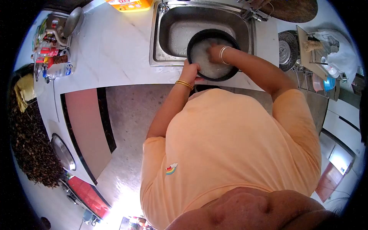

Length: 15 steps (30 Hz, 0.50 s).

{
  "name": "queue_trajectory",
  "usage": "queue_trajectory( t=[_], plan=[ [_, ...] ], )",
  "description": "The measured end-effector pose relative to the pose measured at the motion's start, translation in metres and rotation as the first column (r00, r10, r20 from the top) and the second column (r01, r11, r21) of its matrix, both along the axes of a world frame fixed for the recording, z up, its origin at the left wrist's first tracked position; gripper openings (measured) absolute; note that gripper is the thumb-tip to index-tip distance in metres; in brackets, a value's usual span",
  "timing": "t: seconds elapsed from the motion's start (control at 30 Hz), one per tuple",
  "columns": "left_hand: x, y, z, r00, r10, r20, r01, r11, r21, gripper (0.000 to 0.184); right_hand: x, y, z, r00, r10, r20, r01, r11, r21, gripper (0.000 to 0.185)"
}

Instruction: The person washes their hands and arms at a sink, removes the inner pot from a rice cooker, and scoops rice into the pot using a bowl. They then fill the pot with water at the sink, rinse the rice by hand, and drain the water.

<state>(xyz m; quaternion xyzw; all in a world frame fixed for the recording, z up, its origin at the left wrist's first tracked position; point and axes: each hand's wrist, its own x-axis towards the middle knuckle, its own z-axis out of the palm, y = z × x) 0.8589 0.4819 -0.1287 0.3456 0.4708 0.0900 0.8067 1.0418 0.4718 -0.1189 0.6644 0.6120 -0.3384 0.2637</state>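
A round black pot [193, 43] with cloudy whitish water [209, 68] in it rests at the near edge of the steel sink [154, 50]. My left hand [190, 72], with gold bangles at its wrist, grips the pot's near left rim. My right hand [216, 53], wearing light bangles, reaches into the pot from the right. Its fingers are down in the cloudy water and blurred, so their shape is hidden. Whether they hold anything cannot be seen.
A faucet [251, 16] stands behind the sink's right side. An orange package [132, 4] lies at the back left. Bottles [59, 71] and a pan [73, 22] are on the far left counter. A dish rack with a round perforated metal piece [285, 51] is on the right.
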Motion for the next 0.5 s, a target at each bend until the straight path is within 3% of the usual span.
queue_trajectory(
  t=[0.13, 0.2, 0.23, 0.33, 0.47, 0.5],
  plan=[
    [0.003, -0.003, 0.003, 0.994, 0.093, -0.050, -0.094, 0.995, -0.019, 0.059, 0.002, -0.023, -0.012, 0.977, 0.111, -0.182, -0.122, 0.991, -0.048, 0.060],
    [0.003, -0.004, 0.001, 0.994, 0.094, -0.049, -0.095, 0.995, -0.015, 0.059, -0.005, -0.033, -0.013, 0.907, 0.158, -0.389, -0.139, 0.987, 0.077, 0.065],
    [0.003, -0.004, 0.001, 0.995, 0.090, -0.048, -0.091, 0.996, -0.019, 0.059, -0.010, -0.032, -0.015, 0.883, 0.071, -0.465, -0.078, 0.997, 0.006, 0.061],
    [0.002, -0.004, 0.002, 0.995, 0.086, -0.044, -0.087, 0.996, -0.023, 0.060, -0.022, -0.035, -0.002, 0.864, -0.005, -0.503, 0.054, 0.995, 0.084, 0.049],
    [0.003, -0.003, -0.003, 0.996, 0.082, -0.032, -0.083, 0.996, -0.024, 0.061, -0.018, -0.031, -0.014, 0.897, 0.006, -0.441, 0.081, 0.981, 0.177, 0.036],
    [0.002, -0.003, -0.002, 0.996, 0.082, -0.030, -0.083, 0.996, -0.025, 0.061, -0.013, -0.030, -0.014, 0.915, -0.088, -0.393, 0.199, 0.947, 0.251, 0.033]
  ],
)
